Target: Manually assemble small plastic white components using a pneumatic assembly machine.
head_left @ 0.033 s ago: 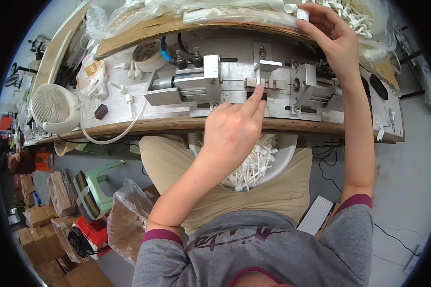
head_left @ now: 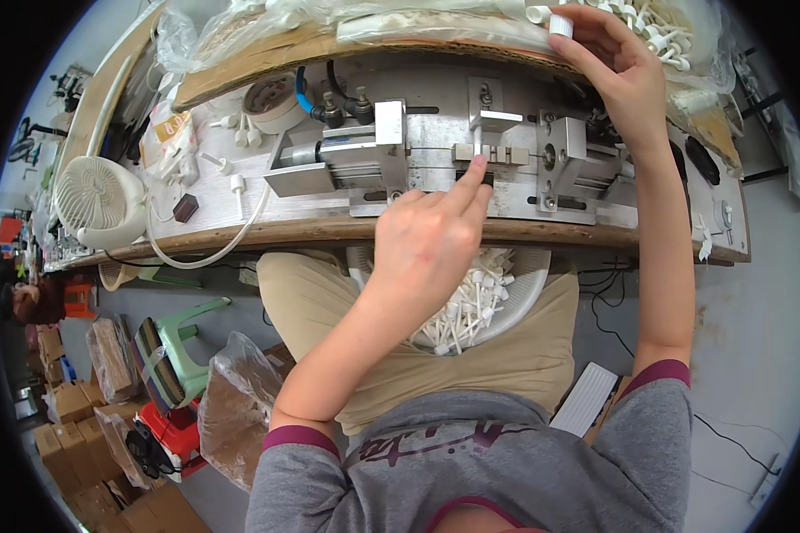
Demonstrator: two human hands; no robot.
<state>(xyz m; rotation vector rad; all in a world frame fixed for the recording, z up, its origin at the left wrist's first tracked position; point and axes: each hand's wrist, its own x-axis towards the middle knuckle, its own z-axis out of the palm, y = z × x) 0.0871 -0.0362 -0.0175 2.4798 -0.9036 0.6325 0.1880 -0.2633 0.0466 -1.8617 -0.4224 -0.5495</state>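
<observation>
My left hand (head_left: pixel 433 240) reaches over the bench with its index finger stretched out and nothing gripped. The fingertip rests at the small metal holding block (head_left: pixel 510 155), by a white stem (head_left: pixel 477 139) set upright in the picture across the block. My right hand (head_left: pixel 615 64) is raised at the far right, thumb and fingers pinching a white ribbed cap (head_left: pixel 560 27). Beside it lies a pile of white caps with stems (head_left: pixel 658 37). Metal clamp units flank the block: a left cylinder unit (head_left: pixel 389 123) and a right one (head_left: pixel 587 162).
A white basket (head_left: pixel 533 298) of similar stemmed caps sits on my lap. Cardboard (head_left: pixel 267 62) and plastic film line the back. At left are a small white fan (head_left: pixel 102 202), a tape roll (head_left: pixel 274 102), loose caps and a curved clear tube (head_left: pixel 206 263).
My left hand has shifted very slightly left, the fingertip still at the block. The right hand keeps its hold on the cap.
</observation>
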